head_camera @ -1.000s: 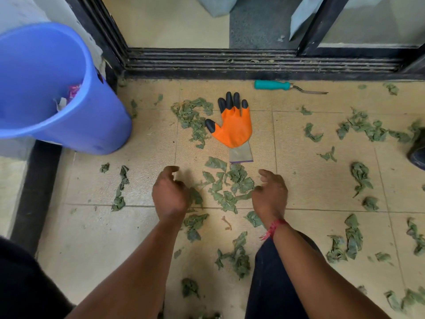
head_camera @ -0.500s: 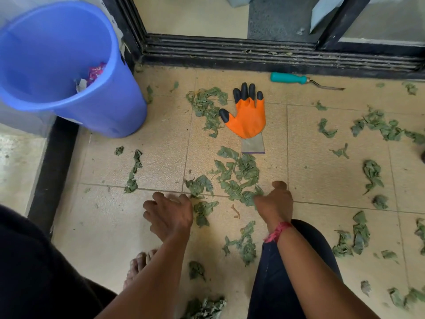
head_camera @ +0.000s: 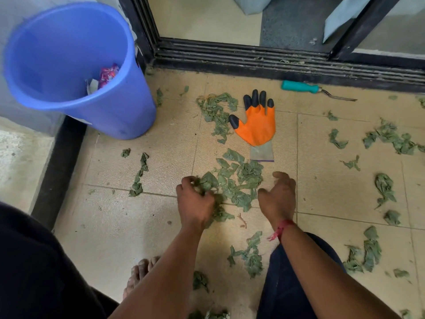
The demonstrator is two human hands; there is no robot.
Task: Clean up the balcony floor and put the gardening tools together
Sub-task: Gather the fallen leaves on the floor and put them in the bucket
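The blue bucket [head_camera: 128, 116] at left shows a wrapper [head_camera: 107, 74] but no leaves, so the clean-up looks barely begun. The left hand [head_camera: 195, 201] clutches one edge of the leaf pile [head_camera: 239, 180], and the right hand [head_camera: 279, 196], apart from it, cups empty on the pile's other side. The orange glove [head_camera: 257, 125] and teal-handled tool [head_camera: 301, 86] lie apart, ungathered, with scattered leaves [head_camera: 391, 137] farther right.
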